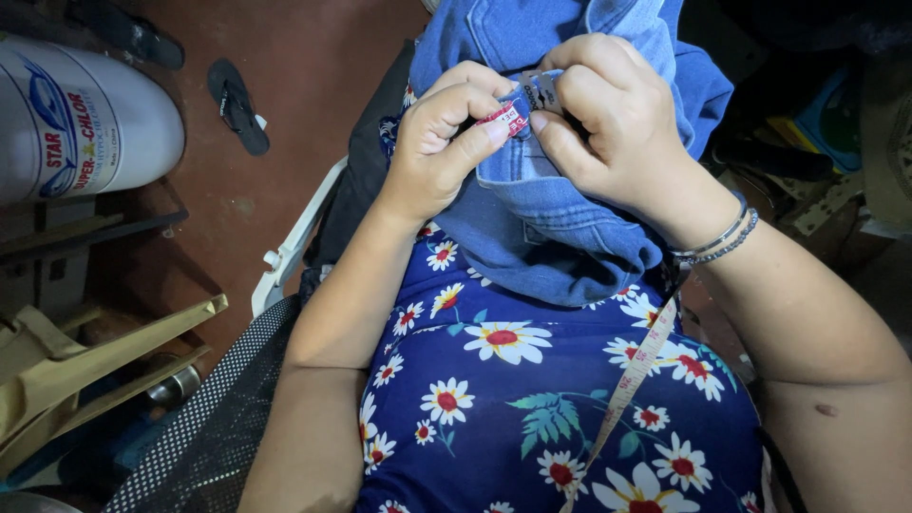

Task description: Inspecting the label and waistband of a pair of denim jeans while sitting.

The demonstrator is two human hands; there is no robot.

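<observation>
A: Hands? Both pinched closed — left hand and right hand grip the small label on the blue denim garment.

B: Where's it lie?

A: Twelve o'clock, between fingertips, long axis nine-to-three, hands equally near. Measuring tape hangs at five.

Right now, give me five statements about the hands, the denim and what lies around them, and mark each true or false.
1. Both hands pinch a small tag on the denim. True: left hand, right hand, tag.
2. The right wrist is bare. False: it wears bracelets.
3. A tape measure hangs across the floral dress. True.
4. The white drum stands on the person's right. False: it is on their left.
5. A sandal lies on the red floor. True.
</observation>
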